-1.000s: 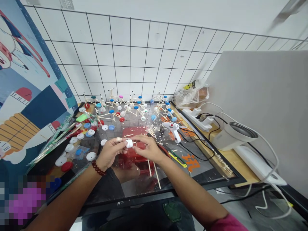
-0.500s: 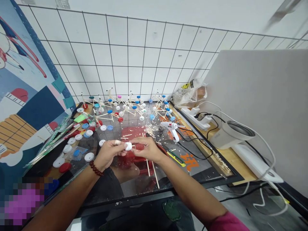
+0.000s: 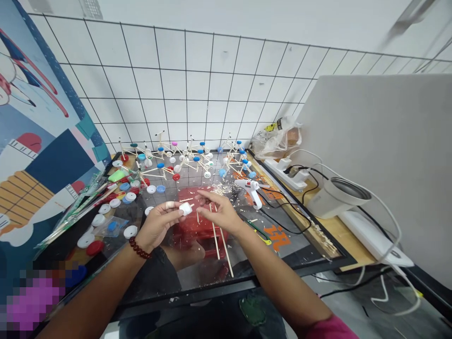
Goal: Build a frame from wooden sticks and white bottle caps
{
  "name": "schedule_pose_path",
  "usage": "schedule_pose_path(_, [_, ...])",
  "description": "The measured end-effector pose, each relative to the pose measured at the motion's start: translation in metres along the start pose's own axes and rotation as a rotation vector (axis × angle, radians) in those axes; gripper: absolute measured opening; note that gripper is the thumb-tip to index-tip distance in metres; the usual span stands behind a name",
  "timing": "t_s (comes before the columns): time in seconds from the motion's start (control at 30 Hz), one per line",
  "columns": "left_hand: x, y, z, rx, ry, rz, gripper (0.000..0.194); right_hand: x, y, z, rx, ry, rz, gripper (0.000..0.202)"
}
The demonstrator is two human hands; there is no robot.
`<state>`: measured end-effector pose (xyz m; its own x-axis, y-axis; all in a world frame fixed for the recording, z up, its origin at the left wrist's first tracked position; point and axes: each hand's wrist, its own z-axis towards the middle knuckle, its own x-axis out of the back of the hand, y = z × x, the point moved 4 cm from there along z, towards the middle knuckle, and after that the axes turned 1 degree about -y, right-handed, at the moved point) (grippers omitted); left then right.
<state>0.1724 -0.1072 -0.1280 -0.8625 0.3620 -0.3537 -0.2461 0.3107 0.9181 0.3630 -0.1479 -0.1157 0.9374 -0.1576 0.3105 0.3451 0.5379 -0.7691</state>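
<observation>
Between its thumb and fingers, my left hand (image 3: 160, 225) grips a white bottle cap (image 3: 185, 209). A short wooden stub pokes out of the cap's right side. Just to the right, my right hand (image 3: 221, 211) is apart from the cap, thumb and fingers spread with nothing between them. Below that hand, long thin wooden sticks (image 3: 226, 252) lie on the dark glossy tabletop (image 3: 165, 282). Loose white caps (image 3: 130, 231) and a red cap (image 3: 95, 247) lie left of my left hand.
Several stick-and-cap models (image 3: 197, 157) stand along the back. A white glue gun (image 3: 251, 190) lies to the right, its black cord trailing. Nearby are a yellow-green cutter (image 3: 263, 235), wood shavings (image 3: 222, 188), a power strip (image 3: 287, 174) and a white pot-like container (image 3: 337, 197).
My right hand has let go of the cap's stick side and opened, moving slightly right. The cap stays in my left hand, now tilted with its stub showing.
</observation>
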Motion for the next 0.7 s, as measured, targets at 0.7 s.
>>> schedule_pose_path(0.7, [0.021, 0.022, 0.008, -0.106, 0.164, -0.087, 0.028, -0.011, 0.023, -0.006, -0.066, -0.263, -0.408, 0.015])
